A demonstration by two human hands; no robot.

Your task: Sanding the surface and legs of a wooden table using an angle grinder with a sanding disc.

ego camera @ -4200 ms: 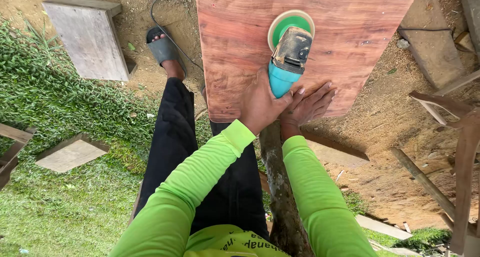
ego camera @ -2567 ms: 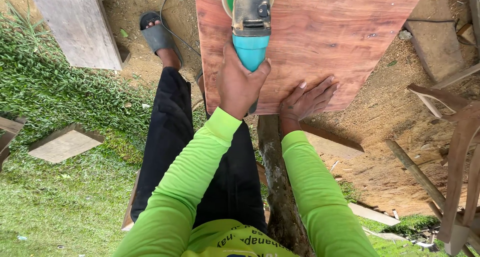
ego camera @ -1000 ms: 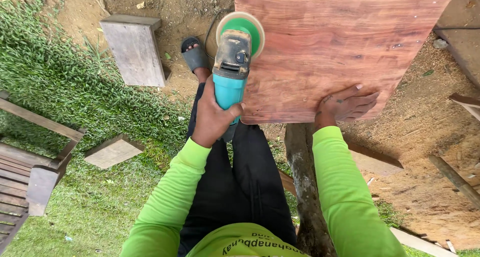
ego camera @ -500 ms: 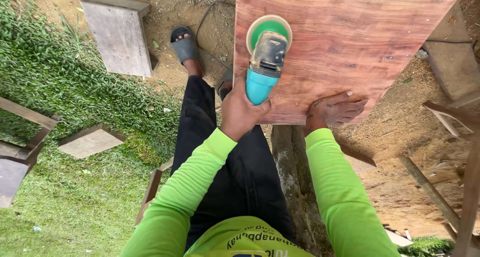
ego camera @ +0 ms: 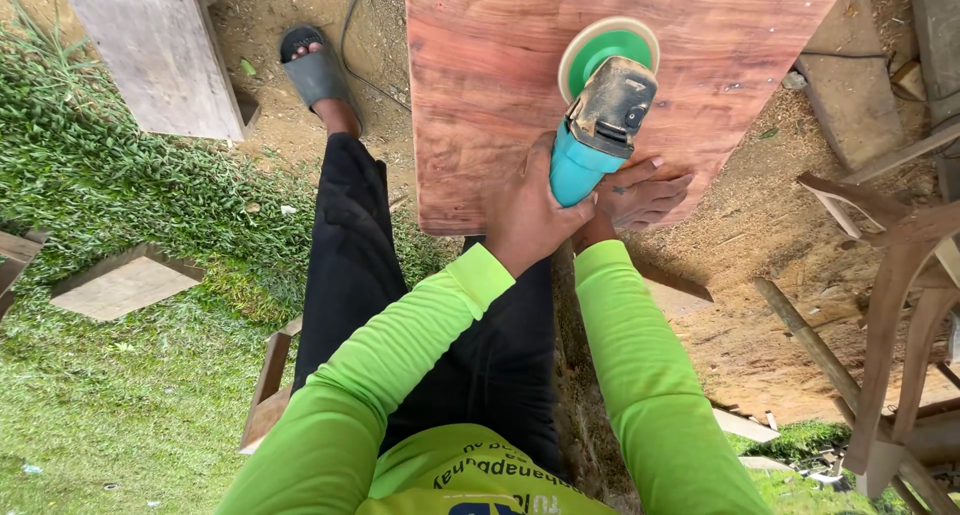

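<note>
A reddish wooden slab [ego camera: 500,95] lies in front of me, its near edge over my legs. My left hand [ego camera: 530,215] grips the teal handle of an angle grinder [ego camera: 600,115], whose green sanding disc rests on the slab near its right side. My right hand [ego camera: 645,195] lies flat on the slab's near edge, fingers spread, just right of the grinder's handle and partly hidden behind it. Both arms wear bright green sleeves.
My left foot in a grey sandal [ego camera: 315,70] stands on bare dirt, with a power cable [ego camera: 355,35] trailing past it. Grey wooden boards [ego camera: 160,55] lie on grass at the left. Wooden chair parts [ego camera: 890,305] and planks stand at the right.
The grinder has swept from the slab's left edge towards its right side. My right hand has stayed pressed on the near edge, and the grinder handle now sits right beside it.
</note>
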